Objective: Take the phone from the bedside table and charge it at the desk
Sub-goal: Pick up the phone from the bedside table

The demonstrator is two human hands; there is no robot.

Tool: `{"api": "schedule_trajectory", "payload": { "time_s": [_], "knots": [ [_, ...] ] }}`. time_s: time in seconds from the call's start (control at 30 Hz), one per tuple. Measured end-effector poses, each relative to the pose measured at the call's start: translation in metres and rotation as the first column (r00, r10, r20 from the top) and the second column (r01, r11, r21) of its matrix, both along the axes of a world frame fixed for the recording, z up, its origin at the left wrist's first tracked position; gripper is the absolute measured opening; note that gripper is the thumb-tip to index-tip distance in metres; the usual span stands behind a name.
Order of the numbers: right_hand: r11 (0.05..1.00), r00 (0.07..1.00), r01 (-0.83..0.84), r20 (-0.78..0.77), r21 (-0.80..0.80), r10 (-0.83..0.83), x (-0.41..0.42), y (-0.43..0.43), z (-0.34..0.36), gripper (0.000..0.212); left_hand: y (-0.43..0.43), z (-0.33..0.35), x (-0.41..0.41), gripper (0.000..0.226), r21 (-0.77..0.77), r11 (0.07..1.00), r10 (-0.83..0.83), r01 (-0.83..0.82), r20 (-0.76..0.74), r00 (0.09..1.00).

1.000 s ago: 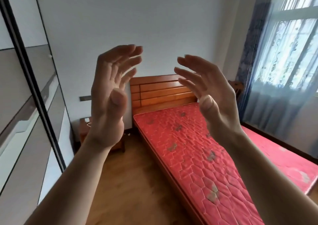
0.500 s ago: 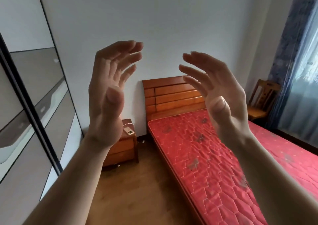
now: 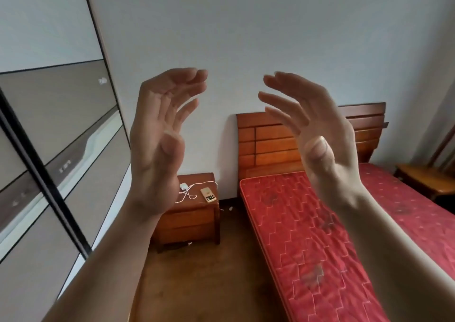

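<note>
Left hand: I see my left hand [image 3: 157, 147] raised in front of the camera, palm turned inward, fingers spread and slightly curled, holding nothing.
Right hand: my right hand [image 3: 317, 134] is up at the same height, palm facing the left one, fingers loose and apart, also empty.
Between the hands: only bare white wall [image 3: 246, 38] shows in the gap.
Phone: the phone [image 3: 208, 194] lies flat on the bedside table [image 3: 190, 213], near its right front corner, well beyond both hands and touched by neither.
Cable: a white charger [image 3: 183, 186] and its looped cord [image 3: 190, 195] lie on the same table top, just left of the phone.
What blocks my view: my left wrist and forearm cover the left part of the table top.
Bed: the bed [image 3: 307, 235], with a red mattress and wooden headboard [image 3: 268, 139], stands just right of the table; my right forearm crosses over it.
Left side: a sliding wardrobe [image 3: 49, 149] with grey panels runs along the left.
Far right: a wooden chair [image 3: 423, 176] sits beyond the bed.
Floor: brown wood floor [image 3: 197, 284] lies between wardrobe and bed.
</note>
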State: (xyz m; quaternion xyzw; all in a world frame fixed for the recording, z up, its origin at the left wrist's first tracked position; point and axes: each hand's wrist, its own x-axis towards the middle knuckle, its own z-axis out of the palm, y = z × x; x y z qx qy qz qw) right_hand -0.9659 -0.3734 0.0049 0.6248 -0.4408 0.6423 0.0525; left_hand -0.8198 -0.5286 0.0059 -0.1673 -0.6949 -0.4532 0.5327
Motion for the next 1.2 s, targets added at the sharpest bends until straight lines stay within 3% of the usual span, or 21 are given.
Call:
{"api": "schedule_trajectory", "payload": {
  "time_s": [0.47,0.77,1.07,1.2],
  "knots": [
    [0.998,1.000,-0.024,-0.010,0.050,0.024,-0.157,-0.231,-0.007,0.092,-0.229,-0.010,-0.160,0.084,0.059,0.998,-0.013,0.014,-0.010,1.000],
    [0.996,0.998,-0.020,0.065,0.088,0.014,-0.258,-0.347,-0.035,0.091,-0.345,-0.036,-0.266,0.083,0.086,0.995,-0.049,0.041,0.090,0.995],
    [0.993,0.989,-0.080,0.132,0.083,0.068,-0.401,-0.452,-0.078,0.083,-0.446,-0.068,-0.396,0.076,0.073,0.997,0.000,-0.015,0.198,0.980],
    [0.985,0.983,-0.103,0.164,0.136,0.081,-0.461,-0.507,-0.088,0.090,-0.493,-0.079,-0.459,0.075,0.066,0.993,0.076,-0.093,0.236,0.969]
  ]
}}
